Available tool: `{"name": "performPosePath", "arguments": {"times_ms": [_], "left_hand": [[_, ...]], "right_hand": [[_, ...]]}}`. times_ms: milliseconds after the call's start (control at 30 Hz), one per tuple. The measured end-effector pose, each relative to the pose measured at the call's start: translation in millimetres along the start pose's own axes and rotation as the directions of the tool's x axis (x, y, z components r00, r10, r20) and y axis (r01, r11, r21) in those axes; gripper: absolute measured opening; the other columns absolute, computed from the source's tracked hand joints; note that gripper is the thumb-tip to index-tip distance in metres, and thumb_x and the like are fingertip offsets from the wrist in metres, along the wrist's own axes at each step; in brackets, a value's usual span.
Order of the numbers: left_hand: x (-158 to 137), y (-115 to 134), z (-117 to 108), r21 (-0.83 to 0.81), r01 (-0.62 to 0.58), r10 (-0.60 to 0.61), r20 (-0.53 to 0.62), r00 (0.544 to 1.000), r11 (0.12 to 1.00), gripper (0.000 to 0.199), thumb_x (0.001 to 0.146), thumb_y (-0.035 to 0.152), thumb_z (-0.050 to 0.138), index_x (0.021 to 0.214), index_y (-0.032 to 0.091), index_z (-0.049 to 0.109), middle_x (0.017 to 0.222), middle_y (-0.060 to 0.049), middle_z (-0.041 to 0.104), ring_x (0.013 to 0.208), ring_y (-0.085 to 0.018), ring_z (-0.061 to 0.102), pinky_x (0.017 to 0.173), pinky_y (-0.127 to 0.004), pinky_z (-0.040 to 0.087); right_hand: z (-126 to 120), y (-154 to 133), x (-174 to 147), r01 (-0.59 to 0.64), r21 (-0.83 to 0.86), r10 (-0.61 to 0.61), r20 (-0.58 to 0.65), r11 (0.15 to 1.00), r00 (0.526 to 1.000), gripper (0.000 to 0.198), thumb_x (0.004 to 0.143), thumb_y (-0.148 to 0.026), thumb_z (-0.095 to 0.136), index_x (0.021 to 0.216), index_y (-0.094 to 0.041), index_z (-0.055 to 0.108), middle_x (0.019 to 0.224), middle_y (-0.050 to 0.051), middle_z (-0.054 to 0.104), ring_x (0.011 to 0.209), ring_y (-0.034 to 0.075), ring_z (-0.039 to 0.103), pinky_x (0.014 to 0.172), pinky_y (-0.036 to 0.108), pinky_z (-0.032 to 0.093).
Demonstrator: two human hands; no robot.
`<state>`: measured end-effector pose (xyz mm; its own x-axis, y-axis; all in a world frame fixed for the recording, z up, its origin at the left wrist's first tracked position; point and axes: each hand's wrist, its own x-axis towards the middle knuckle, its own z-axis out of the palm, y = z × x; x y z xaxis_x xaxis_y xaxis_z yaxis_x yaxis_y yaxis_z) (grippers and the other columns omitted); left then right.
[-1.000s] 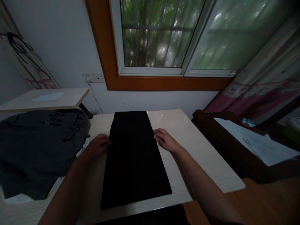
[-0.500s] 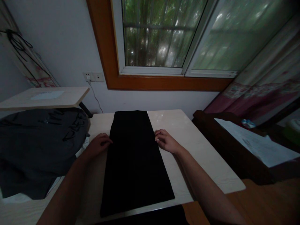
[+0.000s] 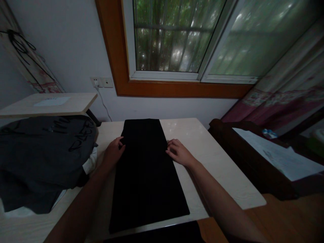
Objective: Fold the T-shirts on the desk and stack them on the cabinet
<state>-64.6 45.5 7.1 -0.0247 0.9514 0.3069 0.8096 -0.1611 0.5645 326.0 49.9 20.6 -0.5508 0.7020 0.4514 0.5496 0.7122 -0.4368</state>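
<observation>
A long folded piece of black cloth [image 3: 149, 175] lies flat on the pale table, its near end close to the front edge. My left hand [image 3: 114, 151] is at the cloth's left edge, thumb and forefinger apart, with their tips at the fabric. Across from it, my right hand [image 3: 179, 153] rests by the right edge. Its fingers are loosely bent, and the thumb tip reaches onto the cloth with a gap below the forefinger. Whether the other right fingertips are under the edge is hidden.
A dark grey printed garment [image 3: 48, 162] is heaped on the left, with white cloth under it. Behind it is a raised wooden shelf [image 3: 76, 104] holding a paper. Dark furniture [image 3: 253, 168] stands right of the pale table [image 3: 217, 175]. The window [image 3: 174, 40] is ahead.
My left hand has moved a little forward and right along the cloth's left edge, its thumb and forefinger spreading. My right thumb has parted slightly from the fingers. The cloth lies as before.
</observation>
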Motion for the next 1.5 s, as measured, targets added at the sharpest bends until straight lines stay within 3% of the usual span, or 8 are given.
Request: {"name": "performPosePath", "arguments": {"times_ms": [300,500,700,900,1067,1233,1367,1500], "left_hand": [[-2,2,-11,-0.057,-0.055,0.05,-0.081,0.995,0.997,0.03,0.088,0.021,0.051,0.114,0.022,0.065,0.095,-0.003,0.059,0.087,-0.02,0.06,0.086,-0.035,0.05],[-8,1,-12,-0.034,-0.064,0.064,-0.008,0.998,0.997,0.024,0.088,0.019,0.05,0.098,0.023,0.072,0.098,-0.004,0.057,0.091,-0.02,0.062,0.091,-0.037,0.052],[-13,6,-13,-0.09,-0.004,0.003,-0.022,1.0,0.996,0.03,0.088,0.035,0.063,0.115,0.024,0.067,0.105,-0.003,0.052,0.083,-0.017,0.061,0.085,-0.037,0.056],[-16,5,-18,-0.137,-0.04,0.058,0.133,0.989,0.99,0.05,0.079,0.034,0.073,0.127,0.027,0.061,0.109,-0.004,0.053,0.085,-0.017,0.061,0.082,-0.038,0.056],[-13,-1,-31,-0.215,-0.127,0.179,0.24,0.954,0.968,0.041,0.083,0.034,0.069,0.122,0.027,0.066,0.109,-0.005,0.058,0.099,-0.021,0.062,0.087,-0.038,0.054],[-10,-5,-43,-0.347,-0.183,0.306,0.344,0.888,0.92,0.025,0.092,0.032,0.054,0.105,0.025,0.075,0.105,-0.006,0.069,0.098,-0.02,0.065,0.09,-0.037,0.052],[-11,-9,-42,-0.318,-0.117,0.266,0.481,0.835,0.941,0.026,0.087,0.026,0.053,0.098,0.025,0.077,0.096,-0.003,0.075,0.092,-0.02,0.069,0.089,-0.038,0.053],[-13,-13,-41,-0.293,-0.092,0.238,0.517,0.822,0.952,0.029,0.08,0.023,0.052,0.092,0.025,0.077,0.094,-0.003,0.076,0.09,-0.021,0.07,0.084,-0.036,0.054]], "right_hand": [[0,2,-1,0.015,0.008,-0.016,0.033,1.0,0.999,0.007,0.088,-0.024,0.066,0.084,-0.023,0.061,0.102,0.009,0.062,0.104,0.027,0.056,0.092,0.045,0.047],[-3,1,-1,0.009,0.002,-0.01,0.052,1.0,0.999,0.008,0.085,-0.021,0.069,0.083,-0.023,0.061,0.099,0.008,0.061,0.1,0.026,0.056,0.091,0.043,0.047],[-5,-3,-1,0.018,-0.006,-0.017,0.06,1.0,0.998,0.009,0.085,-0.022,0.069,0.082,-0.023,0.06,0.096,0.008,0.06,0.096,0.026,0.056,0.087,0.043,0.048],[-7,-12,0,0.047,-0.043,-0.045,0.047,0.998,0.998,0.008,0.087,-0.027,0.068,0.09,-0.024,0.061,0.097,0.009,0.06,0.098,0.027,0.055,0.088,0.044,0.047],[-5,-19,2,0.094,-0.041,-0.092,0.061,0.995,0.994,0.013,0.088,-0.031,0.068,0.098,-0.024,0.064,0.103,0.01,0.061,0.099,0.027,0.055,0.088,0.044,0.047],[1,-22,5,0.121,0.003,-0.121,0.135,0.993,0.984,0.018,0.089,-0.03,0.066,0.073,-0.024,0.06,0.074,0.004,0.058,0.081,0.023,0.055,0.076,0.037,0.046],[2,-23,6,0.141,0.028,-0.144,0.136,0.99,0.98,0.036,0.092,-0.029,0.061,0.058,-0.024,0.051,0.061,0.001,0.052,0.07,0.02,0.053,0.072,0.035,0.044],[4,-23,5,0.172,0.002,-0.171,0.148,0.985,0.974,0.044,0.094,-0.03,0.058,0.052,-0.024,0.045,0.058,0.001,0.05,0.063,0.018,0.049,0.068,0.035,0.042]]}}
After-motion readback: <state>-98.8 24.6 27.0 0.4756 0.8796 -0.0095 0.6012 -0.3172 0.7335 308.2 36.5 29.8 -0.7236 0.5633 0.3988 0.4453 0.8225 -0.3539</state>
